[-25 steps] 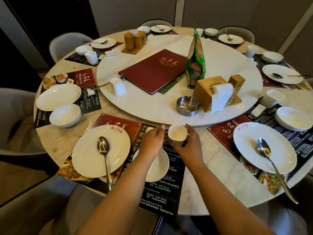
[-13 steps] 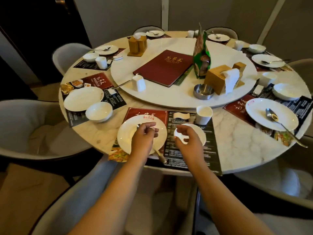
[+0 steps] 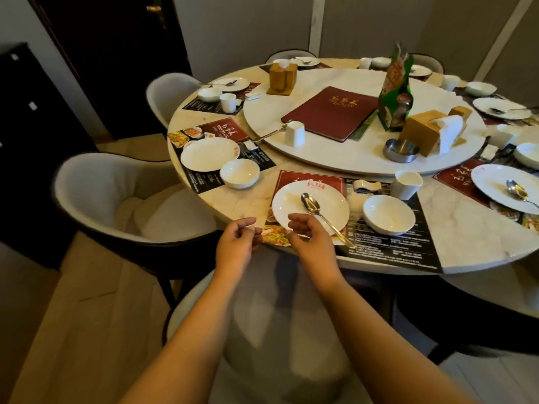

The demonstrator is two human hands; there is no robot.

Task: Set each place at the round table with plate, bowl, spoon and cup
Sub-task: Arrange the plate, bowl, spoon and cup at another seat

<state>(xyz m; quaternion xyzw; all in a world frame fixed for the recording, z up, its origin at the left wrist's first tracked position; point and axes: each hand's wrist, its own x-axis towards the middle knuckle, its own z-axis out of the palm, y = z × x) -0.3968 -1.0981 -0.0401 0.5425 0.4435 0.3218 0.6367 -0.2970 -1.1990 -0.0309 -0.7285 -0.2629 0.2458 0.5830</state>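
Note:
The nearest place holds a white plate (image 3: 294, 203) with a metal spoon (image 3: 319, 212) across it, a white bowl (image 3: 388, 214) to its right and a white cup (image 3: 406, 185) behind the bowl. My left hand (image 3: 237, 243) hovers empty just off the table's near edge, fingers loosely curled. My right hand (image 3: 306, 228) is over the plate's near rim, fingers apart, holding nothing. The place to the left has a plate (image 3: 209, 154) and a bowl (image 3: 239, 173). On the turntable's left edge stand a white cup (image 3: 294, 133) and a spoon (image 3: 269, 133).
The round marble table (image 3: 472, 234) carries a white turntable (image 3: 344, 153) with a red menu (image 3: 331, 112), green bag (image 3: 395, 91), wooden napkin holder (image 3: 423, 135) and steel ashtray (image 3: 401, 150). Grey chairs (image 3: 122, 199) stand at left and below my arms. Other places line the far side.
Both hands left the cup and bowl, passed over the plate, and drew back to the near table edge. My view has pulled away and shifted left.

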